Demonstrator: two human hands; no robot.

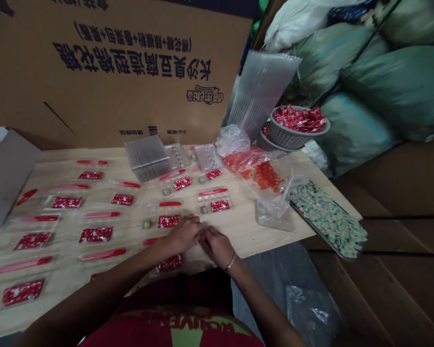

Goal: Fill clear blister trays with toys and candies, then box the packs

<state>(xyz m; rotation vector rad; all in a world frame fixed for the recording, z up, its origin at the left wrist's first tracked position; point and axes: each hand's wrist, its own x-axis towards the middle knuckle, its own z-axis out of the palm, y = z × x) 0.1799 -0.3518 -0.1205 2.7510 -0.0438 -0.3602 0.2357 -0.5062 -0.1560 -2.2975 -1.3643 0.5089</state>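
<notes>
My left hand [185, 234] and my right hand [217, 246] meet over a light wooden board [238, 231], fingers touching. Whether they hold something small between them is hidden. Just above my left hand lies a red printed sachet [169, 221], and another red sachet [169, 262] sits below my left wrist. A small green-and-orange cube [147, 224] rests to the left. Rows of similar sachets and slim red sticks [102, 254] in clear sleeves spread across the board. A bracelet [230, 262] circles my right wrist.
A metal tray of green-and-orange cubes [327, 220] and a plastic bag of orange pieces [264, 176] lie right. Clear plastic trays [147, 158] stack behind. A grey basket of red sachets [298, 126] stands back right, before green sacks [379, 82] and a printed cardboard panel [130, 72].
</notes>
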